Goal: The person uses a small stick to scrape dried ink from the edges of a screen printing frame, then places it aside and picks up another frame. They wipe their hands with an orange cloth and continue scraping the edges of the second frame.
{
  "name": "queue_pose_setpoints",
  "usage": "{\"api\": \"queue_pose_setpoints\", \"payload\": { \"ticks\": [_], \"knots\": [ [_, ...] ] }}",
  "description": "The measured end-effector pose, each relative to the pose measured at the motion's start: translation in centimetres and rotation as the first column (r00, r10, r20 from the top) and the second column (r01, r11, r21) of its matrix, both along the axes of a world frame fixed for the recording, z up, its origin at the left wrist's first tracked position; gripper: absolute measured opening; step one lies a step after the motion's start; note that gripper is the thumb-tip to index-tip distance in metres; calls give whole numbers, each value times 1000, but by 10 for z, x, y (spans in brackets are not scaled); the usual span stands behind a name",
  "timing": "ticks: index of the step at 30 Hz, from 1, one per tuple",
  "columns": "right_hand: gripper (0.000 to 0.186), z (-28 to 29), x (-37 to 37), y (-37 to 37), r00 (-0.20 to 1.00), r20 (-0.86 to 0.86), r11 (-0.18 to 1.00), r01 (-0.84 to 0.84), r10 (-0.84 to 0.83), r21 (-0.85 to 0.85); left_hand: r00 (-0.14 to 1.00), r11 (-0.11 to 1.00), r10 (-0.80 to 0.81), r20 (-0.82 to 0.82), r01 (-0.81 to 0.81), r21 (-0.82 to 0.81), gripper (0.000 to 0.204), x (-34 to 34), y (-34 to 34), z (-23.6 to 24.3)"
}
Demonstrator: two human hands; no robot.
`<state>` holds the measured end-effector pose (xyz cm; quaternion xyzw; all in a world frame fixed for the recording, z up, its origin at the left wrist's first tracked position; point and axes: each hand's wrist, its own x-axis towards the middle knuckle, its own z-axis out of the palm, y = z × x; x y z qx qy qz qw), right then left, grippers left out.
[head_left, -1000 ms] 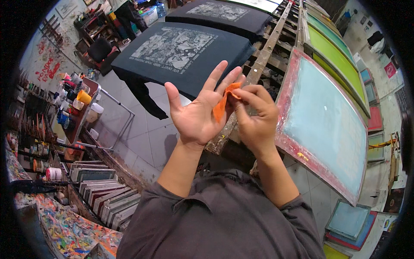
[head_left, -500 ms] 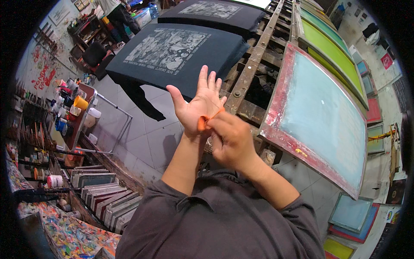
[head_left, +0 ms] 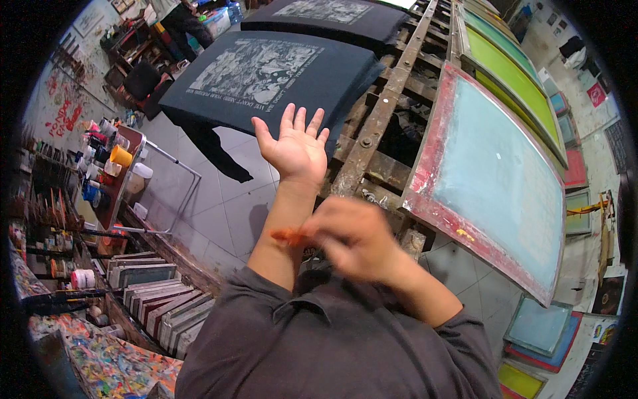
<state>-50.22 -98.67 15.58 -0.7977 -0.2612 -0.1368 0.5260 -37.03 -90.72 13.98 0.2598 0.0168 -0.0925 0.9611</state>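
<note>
My left hand (head_left: 297, 151) is raised palm up, fingers spread, with nothing in it. Across the left forearm, below the wrist, my right hand (head_left: 355, 233) is closed and smeared by motion. A small orange piece of cloth (head_left: 287, 237) sticks out from its fingers and lies against the forearm skin. The part inside the grip is hidden. Beyond my left fingertips a dark T-shirt (head_left: 339, 80) with a pale print is stretched flat over a board. One sleeve of it hangs down on the left.
A screen-printing frame (head_left: 420, 189) with light blue mesh leans at the right, beside a metal rail (head_left: 377, 120). Green screens (head_left: 505, 60) stand behind it. A small table (head_left: 136, 143) with paint pots is at the left; several stacked frames (head_left: 156, 299) sit lower left. A person (head_left: 183, 26) stands far back.
My right hand has slid with the orange cloth from the left wrist down onto the forearm. My left hand has shifted slightly left, its fingers more spread.
</note>
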Motion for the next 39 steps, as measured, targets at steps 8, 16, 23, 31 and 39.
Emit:
{"api": "queue_pose_setpoints", "payload": {
  "ticks": [8, 16, 23, 31, 39],
  "knots": [
    [14, -1, 27, -3, 864, 186, 881, 439, -468, 179, 983, 968, -141, 119, 112, 223, 103, -22, -17, 6],
    [16, -13, 18, -5, 795, 347, 859, 508, -497, 67, 998, 973, 56, -31, -47, 225, 102, -21, -20, -18],
    [21, -17, 12, -1, 799, 363, 862, 506, -479, 24, 975, 944, 206, -84, -175, 280, 97, -25, -20, -10],
    [23, -5, 6, -7, 930, 165, 939, 301, -327, 166, 986, 958, 164, 7, -161, 238, 94, -15, -17, 10],
    [17, 8, 26, -5, 899, 322, 952, 253, -296, 170, 970, 977, -14, 241, -39, 211, 79, -35, -15, 6]
  ]
}}
